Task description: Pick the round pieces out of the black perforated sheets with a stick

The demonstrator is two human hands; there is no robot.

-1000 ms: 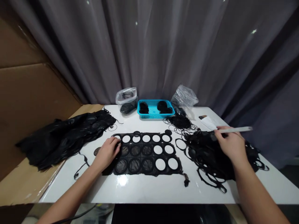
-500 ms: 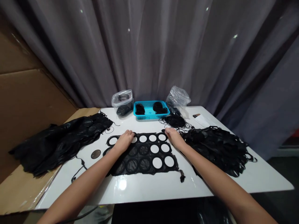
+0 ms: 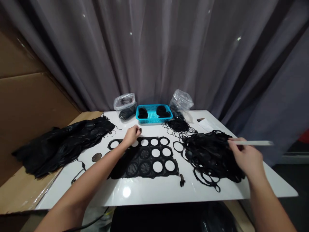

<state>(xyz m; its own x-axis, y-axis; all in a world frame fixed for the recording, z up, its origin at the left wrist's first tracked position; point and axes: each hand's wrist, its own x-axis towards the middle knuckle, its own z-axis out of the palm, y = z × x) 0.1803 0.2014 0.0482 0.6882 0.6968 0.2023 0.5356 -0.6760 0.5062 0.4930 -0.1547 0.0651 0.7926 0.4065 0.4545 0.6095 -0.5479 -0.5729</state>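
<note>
Okay, left hand (image 3: 131,136): over the far left part of the black perforated sheet (image 3: 145,158), just past its far edge.
Left fingers (image 3: 136,130): pinched together on a small dark scrap (image 3: 140,130), too small to identify.
Right hand (image 3: 245,159): right of the sheet, at the far side of a pile of black cut rings (image 3: 209,154).
Right fingers (image 3: 233,144): curled closed around a blurred white strip (image 3: 252,142), which points away from the sheet, its inner end at the pile.
Sheet: flat on the white table (image 3: 145,195), well apart from the right hand, with some holes bare and some filled.
Edges: glossy tabletop runs between the sheet and the near table edge; the pile reaches close to the table's right edge.
Beyond the sheet: a blue plastic basket (image 3: 154,120) sits between two clear plastic bags (image 3: 125,105) (image 3: 181,100).
Left of the sheet: a black scrap heap (image 3: 62,146) lies partly over the table's left edge.
</note>
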